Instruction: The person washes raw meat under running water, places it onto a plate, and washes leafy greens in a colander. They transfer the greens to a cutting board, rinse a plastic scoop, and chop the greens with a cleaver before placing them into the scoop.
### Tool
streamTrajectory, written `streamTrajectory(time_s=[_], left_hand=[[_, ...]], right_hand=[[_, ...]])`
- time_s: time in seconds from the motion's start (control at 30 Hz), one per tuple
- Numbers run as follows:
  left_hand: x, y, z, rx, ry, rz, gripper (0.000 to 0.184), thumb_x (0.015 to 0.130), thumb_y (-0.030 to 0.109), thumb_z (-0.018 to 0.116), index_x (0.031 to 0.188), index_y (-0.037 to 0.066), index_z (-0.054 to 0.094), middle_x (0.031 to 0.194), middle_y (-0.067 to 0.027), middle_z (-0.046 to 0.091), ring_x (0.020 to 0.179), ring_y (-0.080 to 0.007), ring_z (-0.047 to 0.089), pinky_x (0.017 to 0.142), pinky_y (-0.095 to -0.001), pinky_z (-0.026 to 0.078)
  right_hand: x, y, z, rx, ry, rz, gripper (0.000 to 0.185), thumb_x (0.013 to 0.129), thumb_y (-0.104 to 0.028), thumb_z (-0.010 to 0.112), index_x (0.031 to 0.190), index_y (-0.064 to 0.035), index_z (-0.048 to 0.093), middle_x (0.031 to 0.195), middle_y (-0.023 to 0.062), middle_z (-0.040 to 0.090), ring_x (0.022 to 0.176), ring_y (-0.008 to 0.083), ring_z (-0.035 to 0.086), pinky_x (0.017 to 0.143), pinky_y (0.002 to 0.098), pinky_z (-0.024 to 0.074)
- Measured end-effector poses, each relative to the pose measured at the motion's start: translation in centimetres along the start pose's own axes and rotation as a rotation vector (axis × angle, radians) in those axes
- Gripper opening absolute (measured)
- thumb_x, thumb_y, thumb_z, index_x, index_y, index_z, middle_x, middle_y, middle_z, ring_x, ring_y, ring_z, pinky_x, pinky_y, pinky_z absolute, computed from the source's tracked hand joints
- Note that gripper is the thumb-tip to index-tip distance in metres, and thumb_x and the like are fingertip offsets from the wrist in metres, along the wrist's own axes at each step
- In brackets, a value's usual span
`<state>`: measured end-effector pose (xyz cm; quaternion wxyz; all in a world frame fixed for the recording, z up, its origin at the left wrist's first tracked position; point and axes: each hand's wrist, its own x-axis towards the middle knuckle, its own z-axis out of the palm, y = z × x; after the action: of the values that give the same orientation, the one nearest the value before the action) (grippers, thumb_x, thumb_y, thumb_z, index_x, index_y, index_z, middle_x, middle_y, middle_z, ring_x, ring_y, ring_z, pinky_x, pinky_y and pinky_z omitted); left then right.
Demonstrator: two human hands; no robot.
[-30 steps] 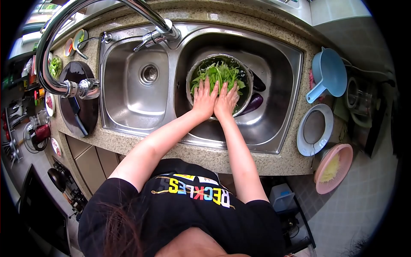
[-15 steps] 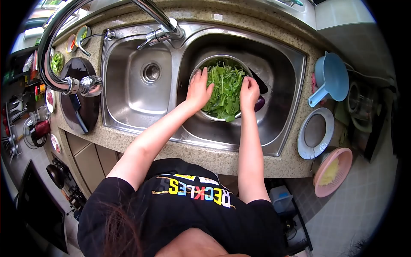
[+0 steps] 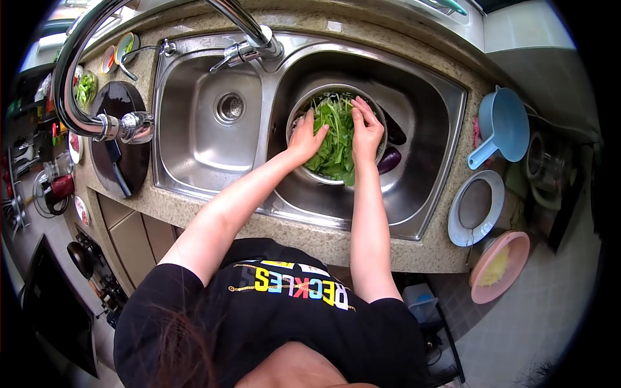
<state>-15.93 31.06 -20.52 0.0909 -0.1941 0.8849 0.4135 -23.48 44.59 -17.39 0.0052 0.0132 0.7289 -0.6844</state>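
Left hand (image 3: 306, 138) at nine o'clock on the greens (image 3: 335, 139) in the bowl (image 3: 321, 177), thumb wide; right hand (image 3: 367, 131) at two, grip loosely open. Since earlier, right has shifted inward, fingers straighter.

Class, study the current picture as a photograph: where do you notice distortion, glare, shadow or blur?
Head view: the wide lens bows the counter and blackens the corners; glare streaks the left basin and faucet; shadow darkens the space below the counter; the leafy greens show no obvious blur.
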Motion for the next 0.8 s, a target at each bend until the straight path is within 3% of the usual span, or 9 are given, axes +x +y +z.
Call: streamTrajectory(time_s=[0.1, 0.17, 0.3, 0.43, 0.47, 0.53, 0.63, 0.73, 0.8], left_hand=[[-0.6, 1.1, -0.3, -0.023, 0.014, -0.054, 0.069, 0.088, 0.033, 0.058, 0.138, -0.004, 0.031, 0.132, -0.0338, 0.039, 0.12, -0.0467, 0.042, 0.102, -0.0453, 0.037], [-1.1, 1.6, -0.4, -0.016, 0.132, 0.057, 0.062, 0.089, 0.028, 0.057, 0.137, -0.002, 0.034, 0.135, -0.032, 0.037, 0.126, -0.0465, 0.036, 0.106, -0.045, 0.033], [-2.4, 4.4, -2.5, 0.02, 0.175, 0.247, 0.048, 0.089, 0.017, 0.056, 0.133, 0.002, 0.043, 0.14, -0.0262, 0.036, 0.13, -0.0446, 0.033, 0.108, -0.046, 0.03], [-2.7, 8.3, -4.5, -0.247, 0.153, 0.498, 0.042, 0.086, 0.01, 0.062, 0.126, 0.001, 0.051, 0.126, -0.0198, 0.054, 0.12, -0.0338, 0.05, 0.1, -0.038, 0.041], [-2.8, 9.4, -5.0, -0.355, 0.07, 0.479, 0.044, 0.085, 0.012, 0.064, 0.125, 0.0, 0.052, 0.122, -0.0196, 0.057, 0.115, -0.0332, 0.054, 0.096, -0.0372, 0.043], [-2.7, 10.2, -4.4, -0.352, 0.118, 0.477, 0.043, 0.082, 0.011, 0.066, 0.123, 0.001, 0.055, 0.113, -0.0185, 0.062, 0.103, -0.0313, 0.061, 0.087, -0.0359, 0.048], [-2.9, 10.3, -5.0, -0.329, 0.06, 0.364, 0.034, 0.081, 0.009, 0.066, 0.113, 0.002, 0.062, 0.1, -0.0169, 0.065, 0.089, -0.0294, 0.065, 0.078, -0.0345, 0.051], [-3.5, 9.7, -5.1, -0.362, 0.025, 0.352, 0.024, 0.08, 0.006, 0.065, 0.103, 0.002, 0.067, 0.089, -0.0157, 0.067, 0.081, -0.0281, 0.066, 0.071, -0.0335, 0.051], [-4.0, 9.1, -5.1, -0.388, 0.02, 0.31, 0.021, 0.08, 0.007, 0.065, 0.101, 0.001, 0.067, 0.09, -0.0151, 0.068, 0.083, -0.0239, 0.066, 0.073, -0.0306, 0.051]], right_hand=[[-0.7, -2.1, -1.0, 0.306, 0.008, 0.176, 0.022, 0.091, -0.011, 0.062, 0.109, 0.0007, 0.066, 0.105, 0.0114, 0.068, 0.1, 0.0154, 0.061, 0.094, 0.0276, 0.0425], [-0.8, -2.7, -1.4, 0.494, 0.05, 0.295, 0.024, 0.091, -0.013, 0.061, 0.11, 0.0016, 0.064, 0.101, 0.0137, 0.068, 0.096, 0.0148, 0.062, 0.092, 0.0273, 0.0438], [-1.2, -3.8, -2.0, 0.631, 0.034, 0.317, 0.023, 0.091, -0.014, 0.061, 0.11, -0.0001, 0.063, 0.1, 0.014, 0.068, 0.095, 0.0183, 0.063, 0.09, 0.0293, 0.0458], [-1.8, -6.4, -2.0, 0.773, 0.003, 0.422, 0.024, 0.091, -0.012, 0.061, 0.112, -0.0008, 0.062, 0.105, 0.0144, 0.067, 0.1, 0.0193, 0.062, 0.091, 0.0298, 0.0457], [-2.0, -6.5, -2.0, 0.812, -0.031, 0.421, 0.024, 0.09, -0.008, 0.06, 0.113, -0.0014, 0.06, 0.107, 0.0142, 0.066, 0.1, 0.0192, 0.061, 0.092, 0.0302, 0.0457], [-2.2, -6.7, -1.9, 0.89, -0.103, 0.412, 0.029, 0.088, -0.001, 0.058, 0.117, -0.0026, 0.057, 0.109, 0.0138, 0.065, 0.102, 0.019, 0.061, 0.093, 0.0311, 0.0456], [-2.8, -7.2, -2.2, 0.825, -0.033, 0.48, 0.029, 0.086, 0.001, 0.059, 0.114, -0.0042, 0.058, 0.108, 0.0118, 0.065, 0.1, 0.0173, 0.061, 0.089, 0.0296, 0.046], [-2.9, -8.4, -2.8, 0.73, 0.027, 0.545, 0.026, 0.084, 0.001, 0.06, 0.109, -0.007, 0.06, 0.105, 0.0082, 0.066, 0.096, 0.0147, 0.062, 0.085, 0.027, 0.0459], [-3.0, -9.3, -2.9, 0.697, 0.092, 0.618, 0.024, 0.084, 0.0, 0.062, 0.107, -0.0084, 0.061, 0.103, 0.0065, 0.067, 0.093, 0.0133, 0.062, 0.083, 0.0267, 0.0452]])
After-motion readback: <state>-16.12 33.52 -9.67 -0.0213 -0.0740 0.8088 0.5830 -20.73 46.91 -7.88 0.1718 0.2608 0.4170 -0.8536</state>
